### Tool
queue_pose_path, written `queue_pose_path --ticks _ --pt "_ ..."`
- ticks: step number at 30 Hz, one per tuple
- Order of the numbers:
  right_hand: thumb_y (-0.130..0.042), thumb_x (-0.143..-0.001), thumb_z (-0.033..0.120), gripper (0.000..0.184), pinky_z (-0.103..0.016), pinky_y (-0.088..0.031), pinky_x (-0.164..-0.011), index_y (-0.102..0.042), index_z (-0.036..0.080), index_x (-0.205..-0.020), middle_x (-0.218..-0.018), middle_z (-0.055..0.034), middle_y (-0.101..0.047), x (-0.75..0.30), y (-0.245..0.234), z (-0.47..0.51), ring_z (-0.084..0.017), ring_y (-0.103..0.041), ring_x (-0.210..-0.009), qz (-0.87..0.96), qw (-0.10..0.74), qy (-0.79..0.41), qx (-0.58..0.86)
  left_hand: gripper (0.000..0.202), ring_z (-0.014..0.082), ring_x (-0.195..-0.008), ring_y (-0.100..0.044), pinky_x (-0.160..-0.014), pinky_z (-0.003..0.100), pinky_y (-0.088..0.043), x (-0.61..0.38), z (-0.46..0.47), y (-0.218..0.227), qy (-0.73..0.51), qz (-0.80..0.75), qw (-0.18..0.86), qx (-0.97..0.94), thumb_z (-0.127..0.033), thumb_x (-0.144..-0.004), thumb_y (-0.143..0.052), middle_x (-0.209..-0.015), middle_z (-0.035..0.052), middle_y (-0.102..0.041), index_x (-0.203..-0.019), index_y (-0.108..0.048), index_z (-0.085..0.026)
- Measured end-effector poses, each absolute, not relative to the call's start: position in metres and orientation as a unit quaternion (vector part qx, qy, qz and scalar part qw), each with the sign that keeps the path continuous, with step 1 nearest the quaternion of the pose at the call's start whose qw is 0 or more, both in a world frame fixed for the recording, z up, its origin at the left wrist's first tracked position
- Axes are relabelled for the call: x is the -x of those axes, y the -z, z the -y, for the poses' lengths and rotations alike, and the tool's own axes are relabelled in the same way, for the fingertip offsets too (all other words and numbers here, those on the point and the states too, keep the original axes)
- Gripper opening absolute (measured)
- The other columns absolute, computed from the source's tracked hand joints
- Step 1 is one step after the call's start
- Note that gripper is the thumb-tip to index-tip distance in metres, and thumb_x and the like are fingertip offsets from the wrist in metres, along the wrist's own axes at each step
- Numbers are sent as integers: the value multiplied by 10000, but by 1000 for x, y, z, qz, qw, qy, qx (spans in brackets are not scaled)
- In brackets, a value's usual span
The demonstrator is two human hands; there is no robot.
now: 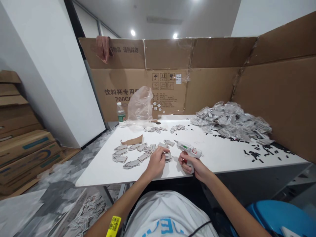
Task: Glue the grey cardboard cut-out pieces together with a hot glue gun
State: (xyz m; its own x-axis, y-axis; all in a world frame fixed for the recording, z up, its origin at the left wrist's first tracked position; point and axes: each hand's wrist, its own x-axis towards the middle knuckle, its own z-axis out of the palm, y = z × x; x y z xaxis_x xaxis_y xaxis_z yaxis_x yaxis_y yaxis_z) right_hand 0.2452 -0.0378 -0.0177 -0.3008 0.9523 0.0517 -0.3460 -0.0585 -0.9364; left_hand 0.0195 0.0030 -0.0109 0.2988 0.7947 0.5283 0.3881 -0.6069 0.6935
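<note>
My right hand [190, 164] is wrapped round the handle of a white glue gun [189, 149], whose nozzle points up and to the left over the table. To the left of it, my left hand [157, 162] has its fingers bent at a small grey flat piece [168, 157], partly covered by the fingers; whether it is gripped or only touched is hard to make out. Several similar grey pieces [132, 164] lie in a loose ring on the white table [103, 171] to the left of my left hand. A torn strip of brown cardboard [132, 141] lies behind them.
A heap of grey pieces in clear bags [229, 120] covers the back right, with small black strips [256, 154] scattered before it. A water bottle [121, 115] and a plastic bag [140, 105] stand at the back left. Cardboard walls [209, 85] enclose the table's back and right.
</note>
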Motion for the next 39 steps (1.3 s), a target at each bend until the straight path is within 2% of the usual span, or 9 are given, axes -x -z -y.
queue_pose_path --ticks 5,9,15,21,26,30,34,37,39 --pt "-830 -929 514 401 -261 -205 -468 -622 194 -806 -606 63 -501 -244 17 39 -64 -292 -436 475 504 -648 317 322 273 -1107 -702 -1011 457 -520 -20 -1 11 -395 -398 200 -803 -117 -944 -442 -1124 71 -742 -1067 -712 -246" --pt "-817 -951 501 392 -259 -200 -473 -636 182 -813 -618 61 -502 -244 19 38 -57 -296 -440 474 500 -656 310 204 299 -1096 -695 -1017 481 -506 -23 2 7 -382 -425 188 -799 -171 -897 -575 -1109 72 -751 -1044 -699 -239" --pt "-835 -935 514 406 -248 -210 -480 -652 173 -810 -601 58 -502 -243 16 39 -52 -308 -442 468 496 -662 310 210 319 -1090 -691 -987 484 -510 -24 5 5 -393 -411 160 -807 -275 -873 -725 -1100 78 -759 -1079 -699 -246" --pt "-853 -913 529 421 -238 -206 -471 -659 172 -803 -596 54 -502 -242 14 38 -53 -316 -446 464 498 -663 311 134 285 -1031 -681 -942 454 -516 -23 4 3 -404 -427 161 -793 -280 -923 -687 -1036 66 -747 -1047 -699 -230" --pt "-863 -901 521 413 -236 -219 -467 -665 170 -805 -644 39 -537 -242 15 36 -52 -326 -454 461 505 -659 313 219 234 -987 -700 -901 392 -531 -24 5 -1 -462 -430 170 -757 -230 -954 -617 -989 36 -744 -1165 -671 -239" --pt "-877 -887 510 404 -237 -251 -464 -663 177 -805 -637 44 -541 -242 13 36 -55 -320 -452 458 508 -661 308 176 223 -951 -720 -933 397 -528 -23 3 -4 -504 -427 167 -732 -267 -960 -627 -956 27 -756 -1130 -658 -237" --pt "-896 -865 514 415 -234 -279 -458 -645 187 -812 -773 14 -637 -241 13 34 -44 -338 -455 448 519 -664 298 142 221 -933 -726 -927 388 -526 -18 -2 -12 -526 -430 166 -714 -325 -955 -649 -949 25 -759 -1064 -669 -235" --pt "-894 -870 514 417 -232 -294 -465 -638 189 -820 -832 1 -664 -241 15 32 -39 -355 -459 450 521 -665 290 214 235 -963 -726 -938 396 -524 -14 -13 -24 -511 -446 163 -717 -386 -957 -658 -972 29 -759 -1113 -646 -240" --pt "-890 -875 518 417 -231 -298 -467 -642 188 -821 -819 2 -656 -241 16 31 -42 -363 -462 453 521 -663 290 353 257 -1009 -723 -949 409 -524 -13 -25 -34 -470 -468 163 -731 -446 -943 -681 -1028 43 -758 -1219 -601 -241"
